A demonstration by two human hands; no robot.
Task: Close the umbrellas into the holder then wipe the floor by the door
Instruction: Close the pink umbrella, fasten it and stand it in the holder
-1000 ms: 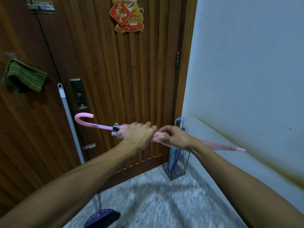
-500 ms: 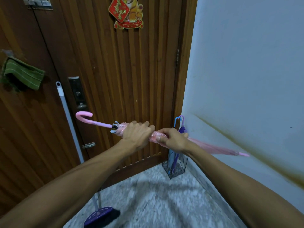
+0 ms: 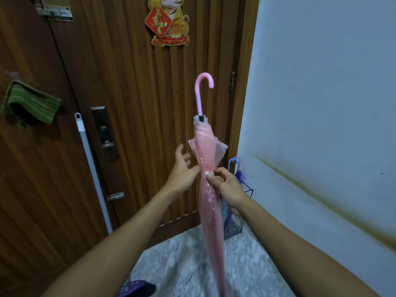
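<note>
While stretched forward from the bottom corners, both bare forearms converging in front of the wooden door [image 3: 132,116]. Right hand [image 3: 225,185] pinching the folded canopy of the pink umbrella [image 3: 209,189] about midway along, thumb and fingers closed on the plastic. Left hand [image 3: 182,170] just beside the canopy on its left, fingers spread and loose, holding nothing; whether the thumb touches the plastic cannot be told. Umbrella held near upright, hooked handle at top, tip running down off the bottom edge, upper canopy bunched and loose.

Pale wall [image 3: 321,103] closing off the right side, meeting the door frame at a tight corner; speckled floor [image 3: 192,260] open between the forearms. Long grey mop pole [image 3: 92,168] leaning on the door at left, its purple head [image 3: 132,289] partly seen at the bottom edge. Green cloth [image 3: 32,103] hanging on the door's left part.

Wire umbrella holder [image 3: 242,211] standing in the corner behind the right wrist, holding a purple umbrella [image 3: 239,174] with blue and purple hooked handles showing above it.
</note>
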